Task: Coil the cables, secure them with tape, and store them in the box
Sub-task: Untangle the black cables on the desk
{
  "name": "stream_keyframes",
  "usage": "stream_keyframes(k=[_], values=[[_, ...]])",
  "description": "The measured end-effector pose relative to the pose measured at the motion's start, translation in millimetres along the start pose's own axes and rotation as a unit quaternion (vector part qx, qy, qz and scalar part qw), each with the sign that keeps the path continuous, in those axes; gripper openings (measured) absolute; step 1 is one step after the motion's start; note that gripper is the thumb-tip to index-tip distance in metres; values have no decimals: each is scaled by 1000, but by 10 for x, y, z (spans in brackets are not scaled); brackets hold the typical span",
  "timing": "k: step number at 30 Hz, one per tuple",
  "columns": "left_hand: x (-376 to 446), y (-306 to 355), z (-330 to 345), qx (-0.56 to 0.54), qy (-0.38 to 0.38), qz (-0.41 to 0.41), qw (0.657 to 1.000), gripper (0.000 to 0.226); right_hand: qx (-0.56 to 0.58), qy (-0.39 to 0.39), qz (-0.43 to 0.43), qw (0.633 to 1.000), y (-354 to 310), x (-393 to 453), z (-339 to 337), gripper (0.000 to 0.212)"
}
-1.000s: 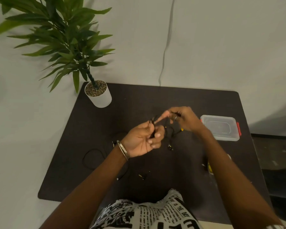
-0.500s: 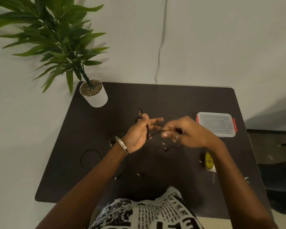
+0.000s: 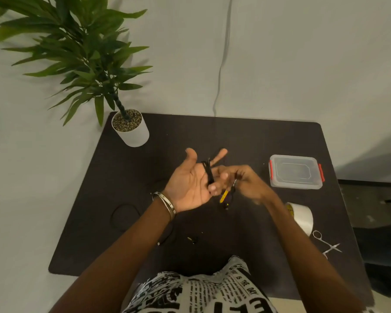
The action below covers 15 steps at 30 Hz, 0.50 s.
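My left hand (image 3: 190,184) is palm up over the middle of the black table (image 3: 246,141), thumb and forefinger stretched out, lower fingers curled. Loops of a thin black cable (image 3: 208,171) are wound round its fingers. My right hand (image 3: 242,181) sits just to the right, blurred, pinching the cable's free end, where a yellow tag or plug (image 3: 224,196) hangs. A second black cable (image 3: 124,216) lies loosely on the table at the left. The clear plastic box (image 3: 295,171) with red clips stands shut at the right. A white tape roll (image 3: 301,216) lies nearer, right of my right forearm.
A potted plant in a white pot (image 3: 131,129) stands at the table's far left corner. Small silver scissors (image 3: 327,243) lie near the right front edge. A small dark connector (image 3: 192,239) lies on the table near my body. A grey cord (image 3: 221,64) runs down the wall.
My left hand has turned palm up and spread, with the cable loops now across its fingers. My right hand has moved in close to it, drawing the cable end round.
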State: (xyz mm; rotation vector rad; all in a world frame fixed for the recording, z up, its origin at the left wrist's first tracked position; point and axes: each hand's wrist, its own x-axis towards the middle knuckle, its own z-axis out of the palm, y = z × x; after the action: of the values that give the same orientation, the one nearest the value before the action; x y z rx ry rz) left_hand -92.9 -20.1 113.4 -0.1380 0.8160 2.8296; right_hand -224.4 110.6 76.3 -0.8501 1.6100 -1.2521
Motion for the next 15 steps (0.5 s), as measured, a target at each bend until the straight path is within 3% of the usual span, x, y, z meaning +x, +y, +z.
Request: stream_keyframes(k=[3, 6, 13, 15], values=[[29, 7, -47, -6, 66, 43, 997, 70, 84, -44, 72, 993, 5, -145, 250, 11], [34, -71, -67, 33, 106, 44, 993, 74, 48, -77, 97, 991, -38, -246, 336, 11], [100, -135, -14, 34, 248, 137, 958, 71, 7, -146, 146, 979, -135, -356, 261, 36], [109, -117, -66, 23, 256, 156, 954, 65, 23, -108, 172, 979, -98, -334, 233, 54]])
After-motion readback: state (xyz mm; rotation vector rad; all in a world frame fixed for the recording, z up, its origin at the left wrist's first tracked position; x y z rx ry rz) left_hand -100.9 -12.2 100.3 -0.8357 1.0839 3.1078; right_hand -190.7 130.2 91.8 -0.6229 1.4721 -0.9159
